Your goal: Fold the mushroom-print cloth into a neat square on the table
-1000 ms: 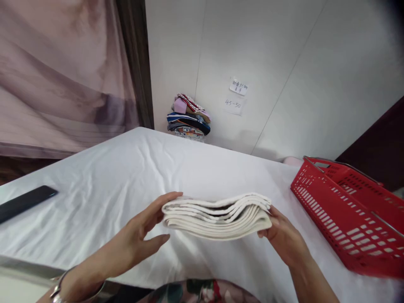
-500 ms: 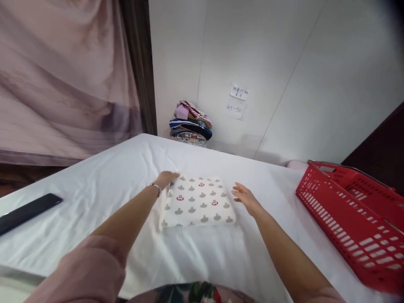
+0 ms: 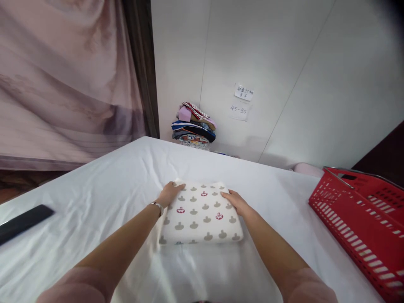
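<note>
A folded cream cloth (image 3: 200, 214) printed with grey and red shapes lies flat on the white-covered table (image 3: 104, 185). My left hand (image 3: 170, 193) rests on its far left corner, fingers flat and stretched. On the far right edge lies my right hand (image 3: 235, 201), fingers laid on the cloth. Both arms reach forward over the table. A thin bracelet shows on my left wrist.
A red plastic basket (image 3: 362, 223) stands at the right edge of the table. A black flat object (image 3: 22, 221) lies at the left. A pile of folded coloured clothes (image 3: 194, 126) sits against the wall behind the table, beside a curtain and paper notes.
The folded cloth, held up edge-on a second ago, now lies flat on the table. Both hands have come to rest on its far corners.
</note>
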A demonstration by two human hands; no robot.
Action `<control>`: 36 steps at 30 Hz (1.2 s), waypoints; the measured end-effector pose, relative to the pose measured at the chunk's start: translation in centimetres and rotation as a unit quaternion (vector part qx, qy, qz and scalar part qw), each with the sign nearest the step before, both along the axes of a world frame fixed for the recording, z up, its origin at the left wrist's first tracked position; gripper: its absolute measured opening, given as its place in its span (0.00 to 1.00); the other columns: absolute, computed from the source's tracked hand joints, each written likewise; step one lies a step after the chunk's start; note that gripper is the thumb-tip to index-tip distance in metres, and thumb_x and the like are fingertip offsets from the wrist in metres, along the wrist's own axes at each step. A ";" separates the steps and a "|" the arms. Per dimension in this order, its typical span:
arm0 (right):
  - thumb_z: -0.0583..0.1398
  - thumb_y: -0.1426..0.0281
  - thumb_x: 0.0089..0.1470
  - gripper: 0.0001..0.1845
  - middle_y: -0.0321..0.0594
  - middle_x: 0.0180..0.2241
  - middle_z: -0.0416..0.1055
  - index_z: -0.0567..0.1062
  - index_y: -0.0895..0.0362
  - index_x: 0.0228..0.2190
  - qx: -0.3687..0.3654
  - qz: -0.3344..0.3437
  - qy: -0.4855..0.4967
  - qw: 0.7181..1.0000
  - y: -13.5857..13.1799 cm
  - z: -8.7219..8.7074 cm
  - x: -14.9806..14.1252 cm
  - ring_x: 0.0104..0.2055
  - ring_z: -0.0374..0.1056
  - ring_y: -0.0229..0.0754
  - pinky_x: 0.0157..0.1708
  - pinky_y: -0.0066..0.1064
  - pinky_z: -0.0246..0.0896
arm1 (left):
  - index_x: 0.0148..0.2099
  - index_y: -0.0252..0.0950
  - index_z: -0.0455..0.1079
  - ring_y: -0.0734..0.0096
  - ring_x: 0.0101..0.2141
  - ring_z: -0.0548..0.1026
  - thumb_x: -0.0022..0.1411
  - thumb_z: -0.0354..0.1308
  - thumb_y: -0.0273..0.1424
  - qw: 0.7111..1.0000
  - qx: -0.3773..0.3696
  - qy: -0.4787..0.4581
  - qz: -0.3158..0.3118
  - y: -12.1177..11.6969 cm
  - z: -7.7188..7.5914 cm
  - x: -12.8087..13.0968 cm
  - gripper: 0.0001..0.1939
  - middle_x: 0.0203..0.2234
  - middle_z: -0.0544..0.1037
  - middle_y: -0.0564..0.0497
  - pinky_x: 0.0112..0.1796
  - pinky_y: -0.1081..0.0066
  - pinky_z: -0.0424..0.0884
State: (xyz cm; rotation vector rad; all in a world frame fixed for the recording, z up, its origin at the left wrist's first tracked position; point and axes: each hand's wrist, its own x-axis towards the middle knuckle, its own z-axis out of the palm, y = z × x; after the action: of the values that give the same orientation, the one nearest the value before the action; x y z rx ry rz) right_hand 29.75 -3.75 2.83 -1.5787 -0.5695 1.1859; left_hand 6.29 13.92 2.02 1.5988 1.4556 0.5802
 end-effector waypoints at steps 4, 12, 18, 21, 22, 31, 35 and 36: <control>0.64 0.69 0.39 0.31 0.43 0.33 0.75 0.67 0.59 0.48 0.086 -0.051 -0.022 0.995 -0.6 1.0 0.9 0.31 0.73 0.46 0.30 0.34 0.69 | 0.40 0.34 0.67 0.63 0.30 0.76 0.48 0.58 0.48 0.994 -0.004 -0.110 -0.027 -1.1 0.2 1.2 0.24 0.31 0.78 0.46 0.29 0.71 0.69; 0.63 0.68 0.41 0.42 0.48 0.43 0.71 0.57 0.60 0.58 -0.050 -0.129 -0.215 0.967 -1.8 0.1 3.0 0.38 0.71 0.45 0.37 0.31 0.66 | 0.37 0.33 0.69 0.54 0.40 0.74 0.47 0.61 0.42 0.999 0.023 0.016 -0.032 -0.7 0.3 4.8 0.20 0.37 0.77 0.40 0.36 0.67 0.68; 0.60 0.56 0.45 0.44 0.51 0.48 0.68 0.55 0.60 0.59 -0.094 -0.088 -0.246 0.961 -0.9 -0.8 4.3 0.47 0.67 0.48 0.47 0.36 0.61 | 0.46 0.32 0.67 0.57 0.43 0.73 0.53 0.55 0.43 0.997 0.025 0.046 -0.054 -0.6 0.1 4.5 0.23 0.43 0.75 0.39 0.38 0.69 0.66; 0.60 0.53 0.45 0.45 0.55 0.53 0.62 0.56 0.61 0.59 -0.092 -0.088 -0.218 0.968 0.3 -0.6 5.0 0.49 0.66 0.50 0.47 0.38 0.61 | 0.46 0.32 0.67 0.56 0.43 0.73 0.54 0.54 0.44 0.996 0.036 0.056 -0.057 -0.7 0.2 4.5 0.23 0.43 0.75 0.40 0.38 0.69 0.65; 0.60 0.53 0.44 0.44 0.55 0.54 0.61 0.56 0.60 0.58 -0.088 -0.091 -0.217 0.968 0.7 -0.6 5.2 0.49 0.66 0.50 0.47 0.39 0.61 | 0.46 0.32 0.67 0.56 0.43 0.73 0.54 0.54 0.44 0.996 0.042 0.061 -0.057 -0.7 0.3 4.5 0.23 0.43 0.75 0.40 0.38 0.69 0.65; 0.59 0.61 0.46 0.37 0.43 0.43 0.71 0.58 0.54 0.57 -0.021 -0.100 -0.274 0.956 2.9 -1.6 5.9 0.41 0.69 0.44 0.44 0.36 0.63 | 0.50 0.31 0.63 0.52 0.46 0.71 0.59 0.45 0.46 0.981 0.079 0.155 -0.084 -0.7 -0.1 5.3 0.26 0.45 0.73 0.36 0.41 0.64 0.65; 0.55 0.62 0.50 0.33 0.46 0.43 0.70 0.60 0.59 0.56 -0.063 -0.062 -0.387 0.918 2.7 -2.3 6.1 0.46 0.67 0.47 0.49 0.37 0.58 | 0.48 0.32 0.63 0.53 0.44 0.72 0.62 0.40 0.46 0.976 0.093 0.171 -0.095 -0.9 -0.1 5.4 0.25 0.42 0.74 0.36 0.41 0.62 0.65; 0.55 0.63 0.50 0.32 0.48 0.45 0.69 0.61 0.60 0.56 -0.078 -0.055 -0.399 0.912 2.7 -2.2 6.1 0.48 0.65 0.49 0.51 0.39 0.55 | 0.48 0.32 0.63 0.53 0.45 0.72 0.63 0.39 0.45 0.973 0.098 0.183 -0.101 -1.0 0.1 5.4 0.24 0.42 0.74 0.36 0.41 0.62 0.65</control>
State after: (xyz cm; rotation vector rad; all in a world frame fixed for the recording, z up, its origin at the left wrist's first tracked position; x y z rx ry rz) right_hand 35.87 -1.06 0.67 -2.2001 -0.8998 0.4610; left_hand 11.72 12.96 2.08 2.0660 1.5063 0.3290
